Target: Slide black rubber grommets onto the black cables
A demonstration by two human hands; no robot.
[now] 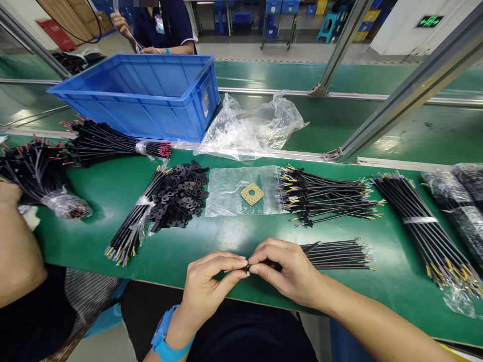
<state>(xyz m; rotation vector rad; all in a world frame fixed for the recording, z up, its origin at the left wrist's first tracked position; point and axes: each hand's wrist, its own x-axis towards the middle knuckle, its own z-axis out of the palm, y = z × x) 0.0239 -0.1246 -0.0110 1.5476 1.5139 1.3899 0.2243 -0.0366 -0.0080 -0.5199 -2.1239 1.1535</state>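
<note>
Both hands meet fingertip to fingertip above the front edge of the green table. My left hand (215,279), with a blue band at the wrist, pinches one side of a small black piece (247,269). From the right, my right hand (285,269) pinches beside it, at what looks like a cable end; the fingers hide most of it. Black cables (335,255) lie just past my right hand. Farther back are a pile of small black clips (179,193), a clear plastic bag (222,191) with a yellow sponge (252,194) on it, and cables with black pieces near their ends (324,193).
A blue crate (132,110) and a crumpled plastic bag (252,130) stand behind. Tied cable bundles (138,216) lie left and right (422,221). A neighbour's arm (18,241) is at far left; another person (166,25) sits opposite. A metal post (407,80) slants at right.
</note>
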